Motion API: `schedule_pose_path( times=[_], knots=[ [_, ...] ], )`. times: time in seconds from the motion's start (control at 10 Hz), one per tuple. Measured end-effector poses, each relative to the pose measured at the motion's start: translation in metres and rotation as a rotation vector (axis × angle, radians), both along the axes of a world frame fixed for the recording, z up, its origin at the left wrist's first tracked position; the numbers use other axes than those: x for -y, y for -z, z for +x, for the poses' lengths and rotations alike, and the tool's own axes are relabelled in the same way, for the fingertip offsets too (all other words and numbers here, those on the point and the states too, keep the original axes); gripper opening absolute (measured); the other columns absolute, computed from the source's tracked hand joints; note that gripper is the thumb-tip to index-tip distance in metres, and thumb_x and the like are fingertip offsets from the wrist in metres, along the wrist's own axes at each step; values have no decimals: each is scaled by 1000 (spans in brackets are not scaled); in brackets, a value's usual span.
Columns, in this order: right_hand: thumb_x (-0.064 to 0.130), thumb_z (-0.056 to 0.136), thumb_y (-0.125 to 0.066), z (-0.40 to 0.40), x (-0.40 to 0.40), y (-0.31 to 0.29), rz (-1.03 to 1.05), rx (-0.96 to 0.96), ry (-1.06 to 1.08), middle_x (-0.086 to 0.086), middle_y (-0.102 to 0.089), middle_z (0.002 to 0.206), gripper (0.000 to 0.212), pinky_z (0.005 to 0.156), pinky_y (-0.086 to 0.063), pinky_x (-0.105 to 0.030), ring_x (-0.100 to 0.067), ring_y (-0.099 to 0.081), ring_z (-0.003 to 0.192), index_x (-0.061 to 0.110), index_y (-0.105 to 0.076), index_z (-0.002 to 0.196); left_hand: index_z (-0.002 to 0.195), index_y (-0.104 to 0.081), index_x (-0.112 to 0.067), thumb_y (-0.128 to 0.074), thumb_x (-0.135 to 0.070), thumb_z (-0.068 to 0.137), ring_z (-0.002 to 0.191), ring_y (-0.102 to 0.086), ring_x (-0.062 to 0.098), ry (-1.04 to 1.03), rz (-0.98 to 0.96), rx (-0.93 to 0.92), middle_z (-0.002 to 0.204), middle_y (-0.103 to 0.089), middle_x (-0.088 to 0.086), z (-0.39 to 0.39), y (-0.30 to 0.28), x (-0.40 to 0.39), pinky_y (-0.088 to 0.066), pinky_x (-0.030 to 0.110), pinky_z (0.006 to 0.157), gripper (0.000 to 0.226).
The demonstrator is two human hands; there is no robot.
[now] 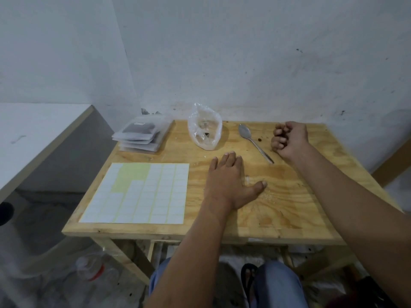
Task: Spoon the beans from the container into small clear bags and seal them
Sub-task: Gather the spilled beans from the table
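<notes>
A crumpled clear plastic bag point(204, 127) stands at the back middle of the wooden table point(289, 210), with only a few dark beans inside. To its right a metal spoon point(253, 142) lies on the wood, bowl toward the wall. At the back left sits a stack of small clear bags point(142, 135), the top one filled with dark contents and labelled. My left hand point(231, 185) rests flat on the table's middle, palm down, fingers apart. My right hand point(289, 138) rests at the back right beside the spoon's handle, fingers curled shut, nothing visible in it.
A sheet of white sticker labels point(142, 194) lies on the table's front left, some peeled off. A white surface point(33, 138) stands to the left. The wall runs right behind the table. Below are my knees and a plastic bottle point(93, 266) on the floor.
</notes>
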State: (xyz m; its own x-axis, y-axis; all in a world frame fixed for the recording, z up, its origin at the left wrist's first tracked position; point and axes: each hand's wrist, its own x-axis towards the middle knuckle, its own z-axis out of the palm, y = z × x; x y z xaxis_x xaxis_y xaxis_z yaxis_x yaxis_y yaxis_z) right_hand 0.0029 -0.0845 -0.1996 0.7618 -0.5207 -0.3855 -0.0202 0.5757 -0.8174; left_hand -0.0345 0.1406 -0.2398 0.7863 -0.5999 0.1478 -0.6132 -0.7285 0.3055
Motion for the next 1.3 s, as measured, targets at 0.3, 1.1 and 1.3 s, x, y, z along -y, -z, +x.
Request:
schedule_pose_path(
  times=[0.3, 1.1, 1.3],
  knots=[
    [28, 108, -41, 2, 0, 15, -1670, -469, -368, 4, -60, 90, 16, 62, -36, -34, -23, -56, 83, 21, -55, 110, 160, -28, -12, -40, -83, 87, 158, -14, 22, -6, -15, 3, 170, -21, 9, 0, 0, 1, -6, 47, 129, 103],
    [8, 92, -32, -2, -25, -3, -672, -261, -106, -5, -37, 63, 25, 39, -25, -26, -18, -29, 42, 11, -50, 76, 156, -34, -10, -40, -81, 88, 157, -19, 26, 8, -46, 15, 167, -28, 13, -1, 0, -2, -9, 50, 128, 99],
    [14, 94, -32, -17, -33, -4, 231, 10, -47, 2, -37, 55, 29, 31, -16, -19, -8, -21, 35, 13, -44, 69, 151, -46, -17, -61, -58, 90, 136, -45, 26, -120, -482, -131, 150, -45, 10, 4, -7, -10, -44, 45, 111, 75]
  ],
)
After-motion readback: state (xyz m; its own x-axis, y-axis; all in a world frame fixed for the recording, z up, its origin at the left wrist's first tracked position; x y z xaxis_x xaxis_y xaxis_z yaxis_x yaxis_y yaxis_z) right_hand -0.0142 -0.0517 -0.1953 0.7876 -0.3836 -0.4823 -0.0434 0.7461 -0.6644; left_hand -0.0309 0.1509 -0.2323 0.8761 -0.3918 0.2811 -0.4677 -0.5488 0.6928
